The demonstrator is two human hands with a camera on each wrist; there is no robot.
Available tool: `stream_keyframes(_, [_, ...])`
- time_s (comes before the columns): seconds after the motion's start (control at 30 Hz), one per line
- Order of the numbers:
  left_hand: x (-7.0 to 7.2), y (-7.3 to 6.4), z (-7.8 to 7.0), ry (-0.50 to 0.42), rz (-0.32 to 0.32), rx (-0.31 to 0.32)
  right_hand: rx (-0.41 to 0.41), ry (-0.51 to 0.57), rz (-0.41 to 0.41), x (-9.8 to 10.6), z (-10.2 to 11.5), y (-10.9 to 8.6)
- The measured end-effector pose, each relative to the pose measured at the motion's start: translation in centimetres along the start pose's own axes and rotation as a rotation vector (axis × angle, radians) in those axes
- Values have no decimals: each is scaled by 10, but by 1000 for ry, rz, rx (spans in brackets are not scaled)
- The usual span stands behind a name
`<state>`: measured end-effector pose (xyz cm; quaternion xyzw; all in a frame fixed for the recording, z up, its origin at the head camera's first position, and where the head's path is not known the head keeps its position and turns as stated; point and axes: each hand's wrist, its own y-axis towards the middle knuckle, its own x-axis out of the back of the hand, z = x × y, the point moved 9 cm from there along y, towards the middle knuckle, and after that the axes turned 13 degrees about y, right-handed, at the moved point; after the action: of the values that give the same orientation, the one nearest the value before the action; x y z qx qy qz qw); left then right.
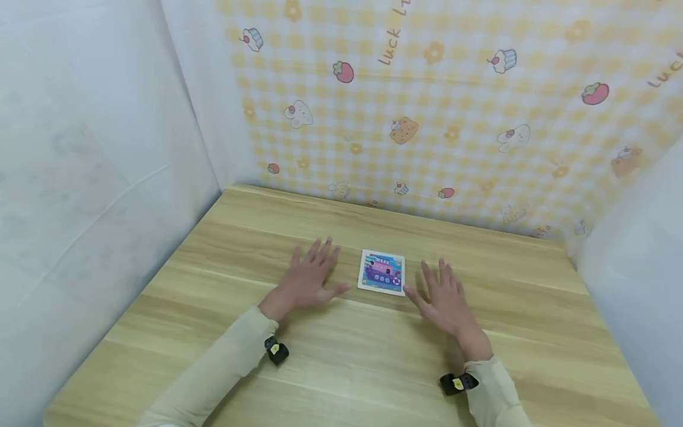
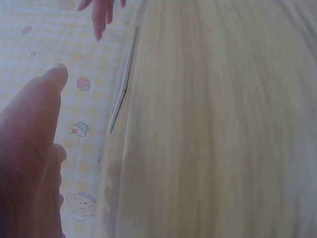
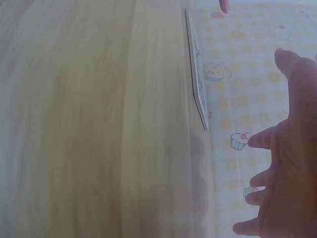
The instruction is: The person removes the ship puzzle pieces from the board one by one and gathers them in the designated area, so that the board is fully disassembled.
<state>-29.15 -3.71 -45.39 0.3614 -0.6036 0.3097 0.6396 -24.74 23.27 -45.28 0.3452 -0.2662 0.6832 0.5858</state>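
A small square picture board (image 1: 381, 273) with a white border lies flat on the wooden table, showing a pink and purple ship on blue. To its left is my left hand (image 1: 308, 279), palm down with fingers spread and thumb pointing toward the board. On the other side, my right hand (image 1: 444, 299) is spread likewise, its thumb tip close by the board's lower right corner. Neither hand holds anything. Both wrist views catch the board edge-on as a thin slab, in the left wrist view (image 2: 125, 82) and in the right wrist view (image 3: 196, 69).
The wooden table (image 1: 341, 367) reaches back to a yellow checked cloth (image 1: 373, 107) printed with cupcakes, strawberries and bears. A white curtain (image 1: 96, 148) hangs on the left, and a pale panel (image 1: 640, 249) borders the right. Black wrist straps sit over the sleeves.
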Motion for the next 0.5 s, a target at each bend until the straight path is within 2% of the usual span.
stream_keyframes(0.13, [-2,3,-9,-71,-40,-31,25,141,-71,-7,6,9])
stream_keyframes(0.33, [-6,14,-22,-111,-122,-45,52,322,-158,-13,17,31])
stream_keyframes(0.5, [-7,23,-39,-195,-167,-152,-6,469,-185,-14,21,49])
